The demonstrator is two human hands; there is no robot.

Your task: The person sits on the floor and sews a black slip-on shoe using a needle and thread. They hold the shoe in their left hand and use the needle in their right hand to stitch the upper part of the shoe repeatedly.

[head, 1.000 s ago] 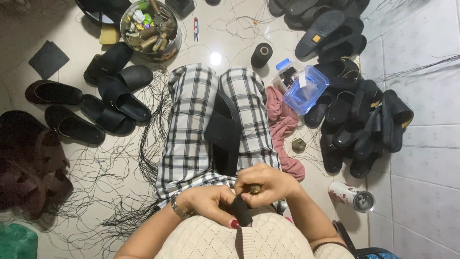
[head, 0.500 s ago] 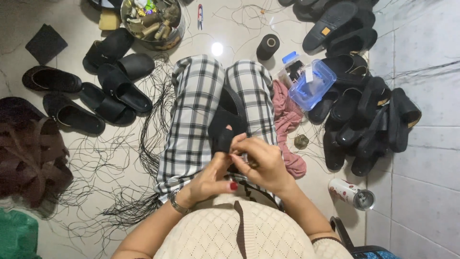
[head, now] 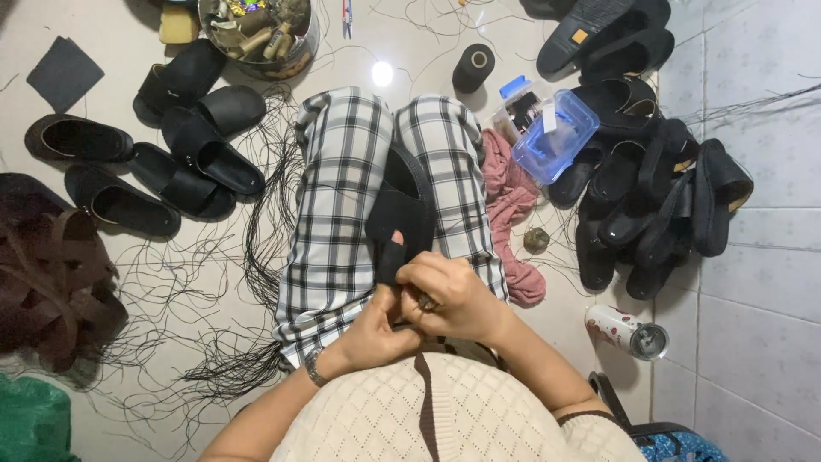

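The person sits on the tiled floor [head: 753, 342] with both legs in checked trousers [head: 342, 214] stretched forward. A black sandal [head: 402, 214] lies lengthwise in the gap between the thighs, its near end at the hands.

The left hand [head: 376, 329] is curled closed around the near end of the sandal, a finger with a red nail raised along its strap. The right hand [head: 453, 295] is closed in a pinch on a small dark tool (too small to identify), touching the left hand above the lap.

Surroundings and open room:
- Left of the legs: loose black thread [head: 214, 291] is spread across the floor up to the trouser edge; beyond it lie several black slippers [head: 188, 145] and a pile of brown sandals [head: 51, 274] at the frame edge.
- Right of the legs: a pink cloth [head: 513, 214] touches the trouser edge, with a clear blue plastic box [head: 556, 137] just beside it and a heap of black sandals [head: 667, 197] beyond.
- Near right: 1 drink can [head: 624, 329] lies on its side on bare tile.
- Ahead of the knees: 1 black thread spool [head: 473, 68] and a round tin of oddments [head: 256, 30].

Bare floor remains mainly at the far right tiles and just ahead of the knees.
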